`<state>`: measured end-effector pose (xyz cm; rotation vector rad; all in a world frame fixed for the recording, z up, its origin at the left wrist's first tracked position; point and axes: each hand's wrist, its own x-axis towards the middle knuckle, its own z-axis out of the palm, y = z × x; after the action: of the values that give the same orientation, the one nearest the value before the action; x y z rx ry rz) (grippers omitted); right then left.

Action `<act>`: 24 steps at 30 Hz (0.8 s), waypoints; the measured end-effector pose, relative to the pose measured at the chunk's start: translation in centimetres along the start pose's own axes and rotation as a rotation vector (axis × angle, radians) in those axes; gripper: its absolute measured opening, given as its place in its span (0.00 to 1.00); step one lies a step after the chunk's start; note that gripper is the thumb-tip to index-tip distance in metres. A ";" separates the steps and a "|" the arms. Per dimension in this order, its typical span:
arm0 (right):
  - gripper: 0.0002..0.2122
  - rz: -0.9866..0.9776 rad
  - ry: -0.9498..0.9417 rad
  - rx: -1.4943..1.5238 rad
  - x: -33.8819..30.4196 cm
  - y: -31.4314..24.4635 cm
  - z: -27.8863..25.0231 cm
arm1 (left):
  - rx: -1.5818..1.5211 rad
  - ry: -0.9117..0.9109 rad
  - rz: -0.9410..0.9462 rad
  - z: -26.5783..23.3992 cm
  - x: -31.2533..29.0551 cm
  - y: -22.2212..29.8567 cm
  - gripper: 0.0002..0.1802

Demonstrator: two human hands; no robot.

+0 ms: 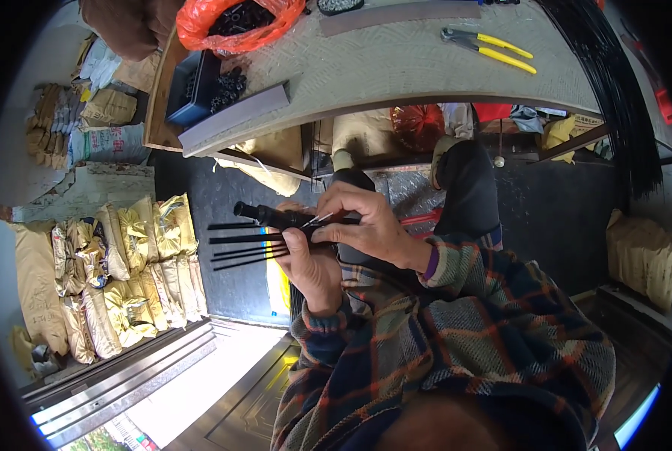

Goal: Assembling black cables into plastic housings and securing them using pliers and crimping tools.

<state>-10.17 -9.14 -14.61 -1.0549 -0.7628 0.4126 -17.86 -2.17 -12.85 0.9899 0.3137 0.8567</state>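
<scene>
Centrally, both hands meet w/ plaid sleeves coming from lower edge. Left hand (313,267) curled shut round bundle of thin black rods (238,244), rod ends fanning out to its left. Right hand (366,222) above it, fingers pinching black cylindrical piece (264,214) plus thin silvery pin (317,219); grip pt partly hidden. Yellow-handled pliers (490,46) on bench well beyond the hands. Orange plastic bag (234,22) cut off at top edge.
</scene>
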 end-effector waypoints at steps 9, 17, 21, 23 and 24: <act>0.07 0.029 0.007 -0.083 0.5 -0.7 -0.1 | -0.045 -0.006 -0.001 -0.6 -0.2 -0.5 0.22; 0.08 0.213 -0.075 0.069 0.6 -0.9 -1.1 | 0.078 -0.073 0.148 -0.3 -0.2 -1.0 0.24; 0.10 0.256 0.035 0.039 -0.4 -1.8 0.5 | 0.222 0.015 0.184 0.2 -0.2 -1.2 0.28; 0.10 0.085 0.051 -0.057 -1.1 -0.9 1.0 | 0.274 0.008 0.212 0.2 -0.3 -1.0 0.29; 0.10 -0.082 0.068 -0.148 -1.3 -0.5 1.2 | 0.276 -0.012 0.217 0.1 -0.2 -1.0 0.28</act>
<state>-11.92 -9.45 -14.29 -1.1657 -0.7822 0.2523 -17.45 -2.70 -13.67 1.3020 0.3238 1.0213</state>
